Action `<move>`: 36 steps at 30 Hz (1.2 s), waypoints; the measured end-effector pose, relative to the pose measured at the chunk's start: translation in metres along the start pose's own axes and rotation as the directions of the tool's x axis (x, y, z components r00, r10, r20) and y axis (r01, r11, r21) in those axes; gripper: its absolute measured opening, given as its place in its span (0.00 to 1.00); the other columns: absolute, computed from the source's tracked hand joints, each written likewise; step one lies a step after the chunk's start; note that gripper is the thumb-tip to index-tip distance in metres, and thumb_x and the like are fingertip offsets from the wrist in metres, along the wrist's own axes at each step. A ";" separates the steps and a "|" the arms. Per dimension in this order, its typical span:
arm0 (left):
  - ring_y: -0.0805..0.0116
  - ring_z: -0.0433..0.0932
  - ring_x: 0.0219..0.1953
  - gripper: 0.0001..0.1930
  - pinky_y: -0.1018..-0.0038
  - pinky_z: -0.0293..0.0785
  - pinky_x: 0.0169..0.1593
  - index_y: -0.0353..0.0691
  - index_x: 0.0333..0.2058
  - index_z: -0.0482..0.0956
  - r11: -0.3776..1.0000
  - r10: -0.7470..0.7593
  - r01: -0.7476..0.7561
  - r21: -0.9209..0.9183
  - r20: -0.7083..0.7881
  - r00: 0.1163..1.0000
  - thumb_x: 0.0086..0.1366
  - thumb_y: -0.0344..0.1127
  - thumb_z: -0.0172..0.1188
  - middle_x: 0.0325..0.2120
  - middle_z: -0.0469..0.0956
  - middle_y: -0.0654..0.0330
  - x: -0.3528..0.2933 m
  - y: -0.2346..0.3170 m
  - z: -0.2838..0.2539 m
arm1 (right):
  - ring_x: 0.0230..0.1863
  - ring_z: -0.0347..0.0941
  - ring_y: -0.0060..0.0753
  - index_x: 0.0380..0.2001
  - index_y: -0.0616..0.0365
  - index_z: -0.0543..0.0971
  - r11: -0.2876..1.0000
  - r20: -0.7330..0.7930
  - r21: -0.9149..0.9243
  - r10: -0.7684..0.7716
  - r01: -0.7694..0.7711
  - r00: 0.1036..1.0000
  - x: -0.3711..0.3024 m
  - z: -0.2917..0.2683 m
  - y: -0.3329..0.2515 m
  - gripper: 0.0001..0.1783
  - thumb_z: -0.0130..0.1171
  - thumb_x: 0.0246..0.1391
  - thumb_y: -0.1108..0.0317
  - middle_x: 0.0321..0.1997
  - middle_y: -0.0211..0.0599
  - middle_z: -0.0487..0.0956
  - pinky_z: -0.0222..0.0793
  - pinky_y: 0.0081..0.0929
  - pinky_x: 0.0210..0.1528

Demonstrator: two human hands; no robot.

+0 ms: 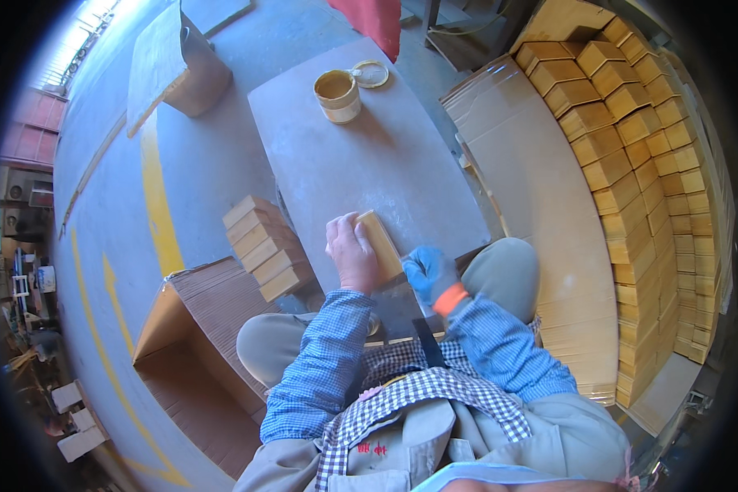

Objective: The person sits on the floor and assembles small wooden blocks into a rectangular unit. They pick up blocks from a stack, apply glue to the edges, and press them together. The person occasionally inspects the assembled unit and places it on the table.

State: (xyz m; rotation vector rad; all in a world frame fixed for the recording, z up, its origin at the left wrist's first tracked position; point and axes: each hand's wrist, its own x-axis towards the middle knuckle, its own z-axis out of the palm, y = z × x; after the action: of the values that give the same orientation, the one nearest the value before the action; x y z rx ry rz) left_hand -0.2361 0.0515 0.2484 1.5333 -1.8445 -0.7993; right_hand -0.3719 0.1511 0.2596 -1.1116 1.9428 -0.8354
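Note:
My left hand [353, 252] is closed around the left side of a tan wooden block [380, 249], which stands tilted at the near edge of a grey table [344, 172]. My right hand [431, 275] wears a blue glove with an orange cuff. Its fingers are curled together just right of the block's near end, and whatever they may hold is hidden. Farther back on the table is an open tin [337, 97] of yellowish-brown stuff, with its round lid [371, 75] lying beside it.
Similar blocks [266, 248] are stacked left of the table. An open cardboard box [197, 369] stands near my left knee. To the right, a large carton [541, 221] holds many rows of stacked blocks [631, 164]. A curved sheet-like piece [180, 74] stands on the floor at far left.

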 end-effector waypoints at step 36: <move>0.49 0.76 0.48 0.10 0.56 0.69 0.54 0.38 0.43 0.80 0.998 0.058 -0.058 -0.033 -0.003 0.998 0.72 0.33 0.50 0.43 0.78 0.52 0.014 0.001 -0.001 | 0.28 0.70 0.34 0.32 0.55 0.77 0.991 -0.011 0.123 -0.049 0.050 0.999 0.078 0.023 -0.002 0.14 0.59 0.63 0.56 0.28 0.45 0.77 0.73 0.38 0.36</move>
State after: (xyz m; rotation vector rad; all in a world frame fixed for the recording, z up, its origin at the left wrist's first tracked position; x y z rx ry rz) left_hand -0.2381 0.0376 0.2505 1.4536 -1.8565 -0.7971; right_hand -0.3797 0.0765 0.2274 -1.0880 1.8503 -0.9748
